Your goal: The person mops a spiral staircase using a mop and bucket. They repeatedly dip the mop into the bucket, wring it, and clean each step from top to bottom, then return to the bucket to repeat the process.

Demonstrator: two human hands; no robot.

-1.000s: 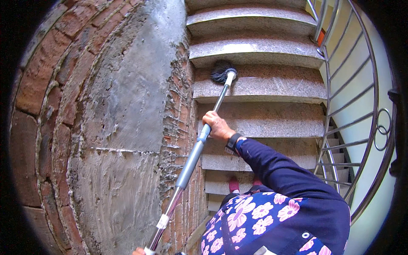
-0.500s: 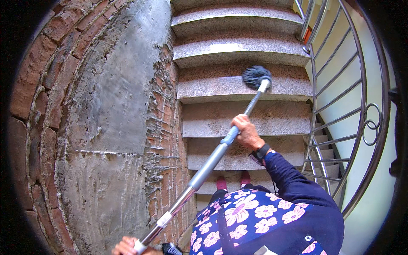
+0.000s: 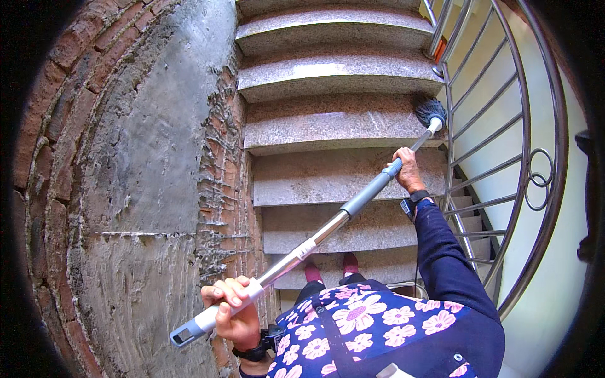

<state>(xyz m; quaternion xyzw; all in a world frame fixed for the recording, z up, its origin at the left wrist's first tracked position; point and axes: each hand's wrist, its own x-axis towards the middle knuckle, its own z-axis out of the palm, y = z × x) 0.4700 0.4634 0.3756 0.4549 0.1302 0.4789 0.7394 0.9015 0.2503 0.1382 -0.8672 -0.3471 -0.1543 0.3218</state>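
A mop (image 3: 359, 205) with a grey and silver pole slants across the view from lower left to upper right. Its dark stringy head (image 3: 430, 112) rests on a stone step (image 3: 315, 129), at the right end by the railing. My right hand (image 3: 408, 170) is closed round the pole's blue-grey part below the head. Near the grey end of the pole, my left hand (image 3: 236, 309) wraps the white section, its fingers over the top and the thumb beneath. Both wrists wear black straps.
Stone stairs climb ahead, and my feet in dark red shoes (image 3: 313, 272) stand on a lower step. A metal railing (image 3: 523, 126) with bars and rings runs along the right. On the left rises a rough wall (image 3: 151, 164) of cement and exposed brick.
The mop head has slid right along the step to the railing side. My right hand moved right and a little up; my left hand moved up and right.
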